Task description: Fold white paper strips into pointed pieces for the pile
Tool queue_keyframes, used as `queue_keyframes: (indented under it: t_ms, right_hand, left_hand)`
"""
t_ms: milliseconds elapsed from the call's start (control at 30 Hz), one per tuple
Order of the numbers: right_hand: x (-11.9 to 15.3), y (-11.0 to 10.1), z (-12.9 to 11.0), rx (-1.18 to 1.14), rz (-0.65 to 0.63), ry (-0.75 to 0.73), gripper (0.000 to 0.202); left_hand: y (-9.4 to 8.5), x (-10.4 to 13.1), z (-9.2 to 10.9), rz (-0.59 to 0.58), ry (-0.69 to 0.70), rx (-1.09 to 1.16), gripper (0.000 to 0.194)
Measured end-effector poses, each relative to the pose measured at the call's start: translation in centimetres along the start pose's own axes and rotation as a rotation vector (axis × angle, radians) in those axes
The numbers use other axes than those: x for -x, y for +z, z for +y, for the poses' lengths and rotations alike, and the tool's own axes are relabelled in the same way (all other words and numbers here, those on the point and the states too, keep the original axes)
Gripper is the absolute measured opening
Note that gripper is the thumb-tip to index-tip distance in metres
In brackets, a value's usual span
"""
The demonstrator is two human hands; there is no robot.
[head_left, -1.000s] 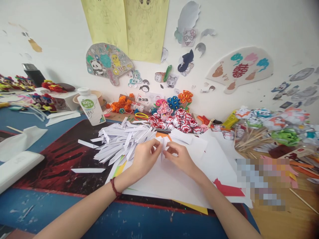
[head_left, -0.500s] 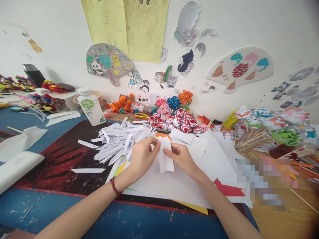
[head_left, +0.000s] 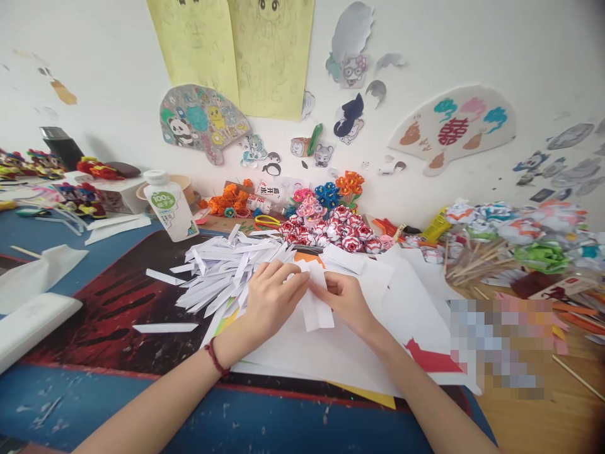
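Note:
A small creased strip of white paper (head_left: 317,312) is held between my two hands, above larger white sheets (head_left: 278,353). My left hand (head_left: 276,293), with a dark red cord bracelet at its wrist, pinches the strip near its top; the fingertips partly cover the paper there. From the other side my right hand (head_left: 345,299) grips the right edge, thumb lying across the front. Just left of my left hand lies a heap of folded white paper strips (head_left: 212,271). One separate folded strip (head_left: 165,328) rests on the dark mat (head_left: 108,340).
A white bottle (head_left: 171,205) stands at the back left. Red-and-white paper flowers (head_left: 340,230) are piled against the wall. Wooden sticks (head_left: 482,261) and crumpled paper flowers (head_left: 539,230) crowd the right side. A white case (head_left: 38,328) lies at the left edge.
My left hand has turned, its fingers now reaching over the upper part of the strip. My right thumb has slid up the paper. The view has shifted slightly.

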State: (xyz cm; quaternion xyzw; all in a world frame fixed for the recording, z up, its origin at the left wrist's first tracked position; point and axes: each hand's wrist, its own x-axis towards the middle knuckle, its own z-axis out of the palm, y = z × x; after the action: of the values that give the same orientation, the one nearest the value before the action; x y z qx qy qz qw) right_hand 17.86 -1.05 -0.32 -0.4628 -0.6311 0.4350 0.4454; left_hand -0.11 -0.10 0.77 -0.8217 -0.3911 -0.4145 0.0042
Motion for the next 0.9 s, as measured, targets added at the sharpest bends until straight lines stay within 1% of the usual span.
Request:
queue_keyframes:
  t_ms: [67,167,267,333,433,533,700,900]
  right_hand:
    - [0.0,-0.1,-0.1,0.015,0.009,-0.009,0.036]
    - [0.0,-0.3,-0.2,0.041,0.015,-0.029,0.035]
    - [0.0,-0.4,-0.3,0.09,0.038,-0.051,0.034]
    - [0.0,-0.5,-0.4,0.124,0.049,-0.066,0.033]
    - [0.0,-0.6,-0.6,0.168,0.053,-0.093,0.032]
    - [0.1,-0.6,-0.8,0.216,0.049,-0.124,0.034]
    - [0.1,-0.7,-1.0,0.244,0.049,-0.147,0.039]
    - [0.1,-0.6,-0.9,0.214,0.023,-0.12,0.038]
  left_hand:
    - [-0.1,-0.5,0.2,0.021,-0.09,0.174,0.018]
    - [-0.1,-1.1,0.2,-0.004,-0.329,0.513,0.022]
    - [-0.2,-1.5,0.0,-0.053,-0.548,0.812,0.025]
    - [-0.2,-1.6,0.0,-0.098,-0.626,0.926,0.026]
    - [-0.2,-1.7,0.1,-0.179,-0.676,0.989,0.026]
    - [-0.3,-1.8,0.3,-0.224,-0.691,1.002,0.025]
    - [-0.3,-1.8,0.2,-0.225,-0.682,0.984,0.023]
    - [-0.2,-1.6,-0.1,-0.217,-0.656,0.964,0.021]
